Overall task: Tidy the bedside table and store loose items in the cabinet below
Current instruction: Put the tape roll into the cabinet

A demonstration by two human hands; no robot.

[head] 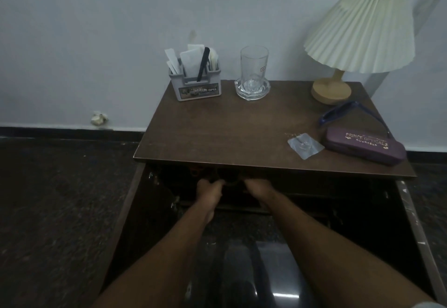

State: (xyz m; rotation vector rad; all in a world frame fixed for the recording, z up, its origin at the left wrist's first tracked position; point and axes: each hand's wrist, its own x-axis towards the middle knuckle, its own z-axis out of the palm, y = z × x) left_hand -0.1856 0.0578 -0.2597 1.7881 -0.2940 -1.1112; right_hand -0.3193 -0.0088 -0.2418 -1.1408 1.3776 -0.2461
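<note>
Three loose things — glasses case point(362, 145), sunglasses point(338, 113), plastic packet point(306, 145) — wait at right on the table point(229, 126); left hand point(209, 188) and right hand point(258, 188) reach into the cabinet point(350, 199), grips hidden.

Surface point(242, 126): dark wood veneer, matt, smooth. Tumbler point(254, 66) and dish point(252, 90): clear glass, glossy. Caddy point(196, 85): grey plastic w/ paper slips. Lampshade point(365, 27): pleated, matt; base point(331, 92) pale wood. Case point(365, 145): purple, matt.

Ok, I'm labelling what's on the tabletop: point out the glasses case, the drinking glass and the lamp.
glasses case point(365, 145): head view, middle of its purple lid.
drinking glass point(254, 66): head view, its clear side wall.
lamp point(362, 27): head view, front of the pleated shade.
</note>
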